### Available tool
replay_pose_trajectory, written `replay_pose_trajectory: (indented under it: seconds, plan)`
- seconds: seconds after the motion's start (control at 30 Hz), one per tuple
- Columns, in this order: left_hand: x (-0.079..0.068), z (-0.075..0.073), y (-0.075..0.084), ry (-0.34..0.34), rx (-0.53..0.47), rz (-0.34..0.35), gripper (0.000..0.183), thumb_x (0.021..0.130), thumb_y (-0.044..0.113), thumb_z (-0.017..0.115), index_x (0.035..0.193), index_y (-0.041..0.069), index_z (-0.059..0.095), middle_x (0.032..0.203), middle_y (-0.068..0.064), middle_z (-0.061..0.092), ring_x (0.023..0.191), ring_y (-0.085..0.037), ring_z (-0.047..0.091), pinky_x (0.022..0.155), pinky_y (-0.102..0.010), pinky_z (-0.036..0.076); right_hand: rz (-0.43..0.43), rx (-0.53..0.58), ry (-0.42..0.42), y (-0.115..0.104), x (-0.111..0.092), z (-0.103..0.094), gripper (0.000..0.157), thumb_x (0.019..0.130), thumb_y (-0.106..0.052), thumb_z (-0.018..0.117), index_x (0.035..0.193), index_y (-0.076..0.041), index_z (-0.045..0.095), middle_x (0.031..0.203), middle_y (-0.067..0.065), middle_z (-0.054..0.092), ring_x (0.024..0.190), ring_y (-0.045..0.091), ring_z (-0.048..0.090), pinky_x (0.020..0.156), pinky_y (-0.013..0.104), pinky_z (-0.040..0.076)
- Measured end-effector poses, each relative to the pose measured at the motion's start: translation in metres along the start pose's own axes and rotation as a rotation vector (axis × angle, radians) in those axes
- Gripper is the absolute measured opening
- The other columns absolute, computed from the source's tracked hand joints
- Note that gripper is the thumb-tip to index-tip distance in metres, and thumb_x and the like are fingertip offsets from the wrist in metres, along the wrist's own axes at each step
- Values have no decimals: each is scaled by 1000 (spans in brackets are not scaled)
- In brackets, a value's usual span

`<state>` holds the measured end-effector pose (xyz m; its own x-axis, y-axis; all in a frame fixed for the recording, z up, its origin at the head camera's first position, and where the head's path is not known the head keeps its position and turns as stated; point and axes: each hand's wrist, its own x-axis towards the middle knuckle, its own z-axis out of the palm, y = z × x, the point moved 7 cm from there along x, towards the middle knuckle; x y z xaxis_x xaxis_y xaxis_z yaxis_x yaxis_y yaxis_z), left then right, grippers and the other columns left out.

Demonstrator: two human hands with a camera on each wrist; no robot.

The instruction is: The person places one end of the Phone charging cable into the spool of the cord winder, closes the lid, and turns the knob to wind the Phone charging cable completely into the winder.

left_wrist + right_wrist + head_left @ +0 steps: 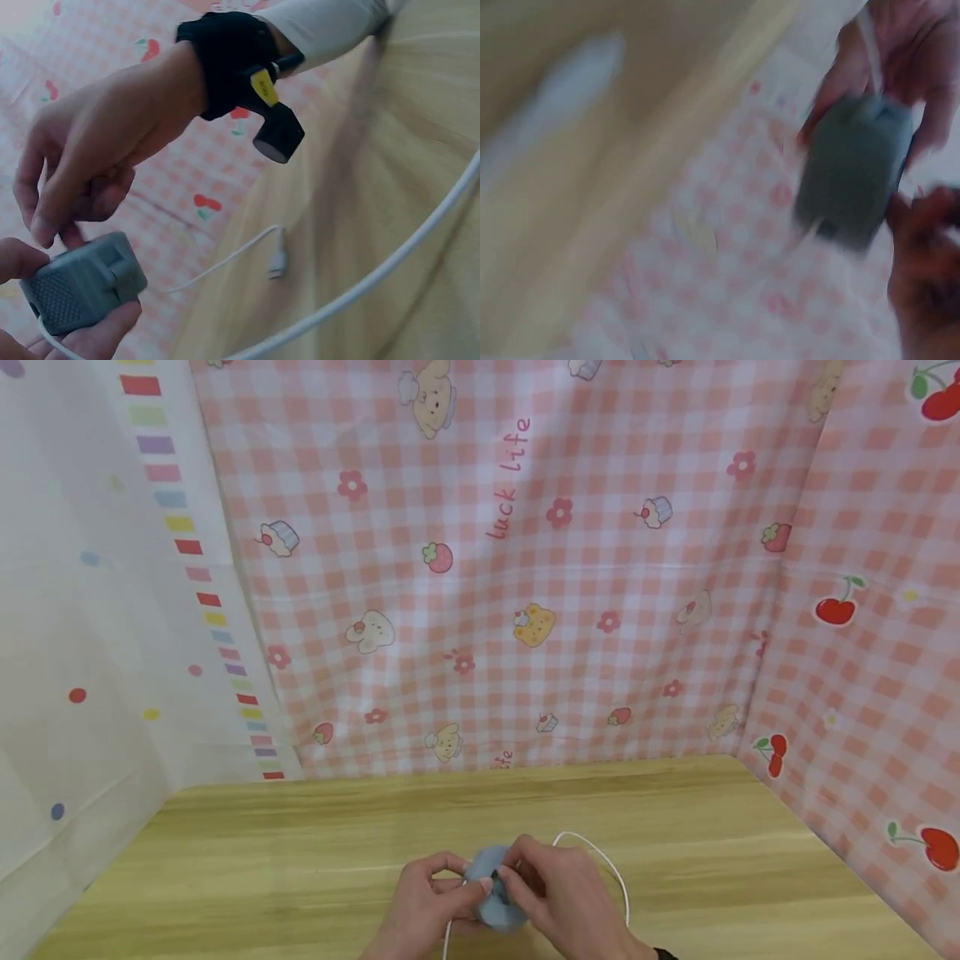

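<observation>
A small blue-grey boxy device (pixel 501 906) with rounded edges is held up between both hands; its exact kind cannot be told. One face has a dotted texture in the left wrist view, where a white cable (pixel 352 289) runs from it. My left hand (pixel 431 897) grips the device from the side, thumb on its face. My right hand (pixel 573 893) has curled fingers, thumb and index pinching the device's upper edge beside a small dark spot. In the right wrist view the device (pixel 855 169) is blurred, with a thin cable at either end.
A white cable plug (pixel 277 261) hangs loose over the wooden table (pixel 300 877). In the head view the cable (pixel 611 864) loops out to the right. Pink checked cloth (pixel 487 585) stands behind and to the right, a white dotted cloth (pixel 90 610) to the left.
</observation>
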<state>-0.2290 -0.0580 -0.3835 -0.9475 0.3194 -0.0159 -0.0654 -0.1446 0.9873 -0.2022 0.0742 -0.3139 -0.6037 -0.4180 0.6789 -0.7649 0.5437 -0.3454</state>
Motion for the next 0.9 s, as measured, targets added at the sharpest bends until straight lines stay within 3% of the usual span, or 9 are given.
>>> replay_pose_trajectory:
  seconds: [0.2, 0.3, 0.37, 0.43, 0.6, 0.7, 0.73, 0.8, 0.9]
  plan:
    - [2, -5, 3, -41, 11, -37, 32, 87, 12, 63, 104, -15, 60, 89, -22, 70, 78, -32, 66, 66, -37, 58, -556, -211, -149, -21, -5, 0, 19, 76, -4, 73, 90, -15, 68, 98, -4, 59, 74, 2, 55, 63, 9, 49]
    - [1, -2, 0, -87, 40, -60, 31, 88, 11, 62, 106, -14, 62, 90, -21, 70, 79, -30, 66, 65, -35, 58, -669, -269, -234, -24, -11, 3, 14, 81, -11, 69, 94, -17, 69, 99, -5, 60, 80, 3, 52, 65, 10, 46]
    - [1, 0, -2, -110, 28, -72, 30, 89, 11, 61, 106, -13, 62, 91, -20, 71, 80, -29, 66, 66, -35, 58, -633, -269, -242, -23, -11, 3, 14, 82, -12, 67, 95, -18, 68, 94, -7, 59, 76, 2, 49, 63, 11, 44]
    - [1, 3, -2, -127, -1, -62, 28, 89, 9, 60, 107, -12, 60, 94, -21, 70, 83, -30, 65, 68, -35, 58, -505, -207, -207, -17, -8, 1, 14, 82, -11, 69, 92, -20, 67, 86, -8, 57, 70, 0, 47, 58, 11, 43]
    - [1, 7, 1, -111, -13, 6, 26, 87, 6, 62, 105, -10, 52, 97, -27, 67, 88, -32, 64, 73, -39, 57, 43, 49, -44, 9, -3, 2, 17, 78, -6, 72, 78, -18, 59, 64, -11, 54, 52, -4, 47, 44, 13, 45]
    - [0, 7, 1, -82, 29, 10, 28, 86, 8, 64, 105, -10, 53, 96, -27, 68, 88, -31, 64, 73, -39, 57, 295, 171, -30, 20, -7, 8, 17, 79, -6, 69, 76, -17, 56, 59, -10, 56, 47, -1, 48, 41, 17, 45]
    - [0, 7, 1, -73, 41, 10, 28, 86, 9, 64, 105, -10, 54, 95, -27, 68, 86, -31, 64, 72, -39, 57, 323, 198, -37, 21, -7, 9, 15, 81, -7, 68, 78, -17, 56, 58, -10, 56, 46, 0, 48, 41, 18, 44]
    - [1, 5, 2, -60, 44, 10, 30, 87, 9, 64, 106, -12, 55, 93, -26, 69, 84, -31, 65, 69, -38, 57, 259, 234, -46, 19, -5, 8, 13, 84, -6, 67, 82, -16, 59, 64, -8, 58, 48, 2, 48, 41, 18, 45]
    - [2, 1, 5, -54, 24, 2, 32, 88, 10, 62, 108, -14, 56, 91, -25, 69, 80, -31, 66, 66, -37, 58, -45, 133, -68, 6, -2, 4, 16, 83, -1, 67, 88, -15, 63, 78, -5, 58, 57, 2, 50, 48, 14, 47]
